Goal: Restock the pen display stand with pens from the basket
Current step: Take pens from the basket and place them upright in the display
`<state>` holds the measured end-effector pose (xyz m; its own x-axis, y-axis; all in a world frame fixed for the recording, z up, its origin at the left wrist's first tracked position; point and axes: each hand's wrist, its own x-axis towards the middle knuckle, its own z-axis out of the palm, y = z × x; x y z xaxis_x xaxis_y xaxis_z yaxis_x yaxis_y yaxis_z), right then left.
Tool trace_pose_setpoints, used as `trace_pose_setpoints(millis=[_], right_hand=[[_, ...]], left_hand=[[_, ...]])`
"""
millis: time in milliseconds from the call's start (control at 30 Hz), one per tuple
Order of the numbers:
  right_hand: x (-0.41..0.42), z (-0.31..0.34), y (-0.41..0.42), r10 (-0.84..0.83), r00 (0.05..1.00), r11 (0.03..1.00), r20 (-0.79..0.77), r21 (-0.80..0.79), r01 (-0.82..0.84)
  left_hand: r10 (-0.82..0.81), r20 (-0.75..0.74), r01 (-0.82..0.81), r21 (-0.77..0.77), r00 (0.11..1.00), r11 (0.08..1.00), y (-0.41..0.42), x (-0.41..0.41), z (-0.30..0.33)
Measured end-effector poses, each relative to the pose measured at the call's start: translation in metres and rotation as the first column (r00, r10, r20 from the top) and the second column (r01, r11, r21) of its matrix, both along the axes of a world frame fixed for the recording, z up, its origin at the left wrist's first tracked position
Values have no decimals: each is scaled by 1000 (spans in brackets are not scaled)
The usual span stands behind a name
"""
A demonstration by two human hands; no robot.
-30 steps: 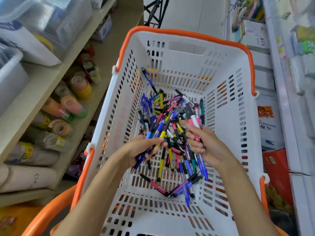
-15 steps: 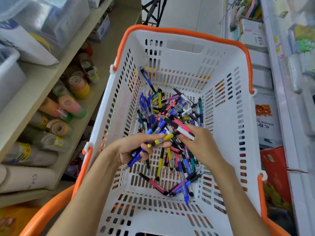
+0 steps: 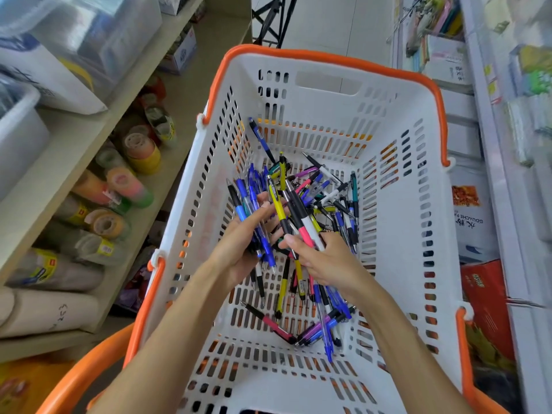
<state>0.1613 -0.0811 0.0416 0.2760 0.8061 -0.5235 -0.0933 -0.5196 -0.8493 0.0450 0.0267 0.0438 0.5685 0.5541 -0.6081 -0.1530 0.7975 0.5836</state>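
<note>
A: Head view: pens [image 3: 325, 210] lie mid-basket [image 3: 328, 73]; left hand [image 3: 239, 246] curls round a blue bunch, right hand [image 3: 322, 261] pinches 2.

B: Light, stiff, probably slick; grip them mid-barrel, bundled.

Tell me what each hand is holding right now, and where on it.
Left hand holds a bunch of blue pens around their middles; right hand pinches a pink-and-white pen near its lower end.
</note>
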Motion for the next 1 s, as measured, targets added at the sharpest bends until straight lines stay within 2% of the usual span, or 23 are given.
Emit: trace_pose_setpoints(millis=[67, 200, 300, 367, 433, 533, 600, 667, 767, 833, 933, 1000], right_hand=[[1, 1, 0, 18, 1000, 999, -9, -37, -19], [3, 3, 2, 34, 995, 994, -93, -97, -43], [6, -1, 3, -91, 964, 994, -248, -89, 70], [10, -2, 4, -210, 882, 977, -422, -69, 200], [13, -1, 5, -290, 777, 946, -559, -43, 322], [15, -1, 7, -395, 637, 868, -662, -41, 495], [16, -2, 8, -484, 588, 802, -648, -59, 595], [17, -2, 8, -555, 589, 761, -588, -73, 645], [14, -1, 8, -591, 589, 744, -551, -90, 662], [13, 2, 7, -578, 609, 767, -544, -107, 633], [12, 1, 8, -524, 666, 816, -532, -89, 571], [14, -3, 8, -592, 649, 761, -478, -67, 645]], left_hand=[[-39, -13, 40, 6, 999, 999, -1, 1, 1], [-181, -134, 193, 81, 974, 978, -3, 2, -1], [-159, -177, 175, 77, 971, 982, -3, 3, -7], [-108, -165, 110, 6, 980, 994, -2, 3, -8], [-131, -147, 124, -56, 980, 991, -1, 4, -7], [-337, -175, 328, -75, 925, 942, -6, 5, -3], [-471, -224, 470, -57, 853, 881, -10, 4, 2], [-548, -269, 557, -47, 792, 829, -12, 3, 7], [-639, -357, 680, -14, 681, 733, -11, 1, 5], [-678, -396, 744, 20, 619, 668, -13, 0, 2], [-699, -280, 738, 56, 658, 673, -16, 2, 4], [-665, -224, 691, 58, 712, 720, -13, 1, 4]])
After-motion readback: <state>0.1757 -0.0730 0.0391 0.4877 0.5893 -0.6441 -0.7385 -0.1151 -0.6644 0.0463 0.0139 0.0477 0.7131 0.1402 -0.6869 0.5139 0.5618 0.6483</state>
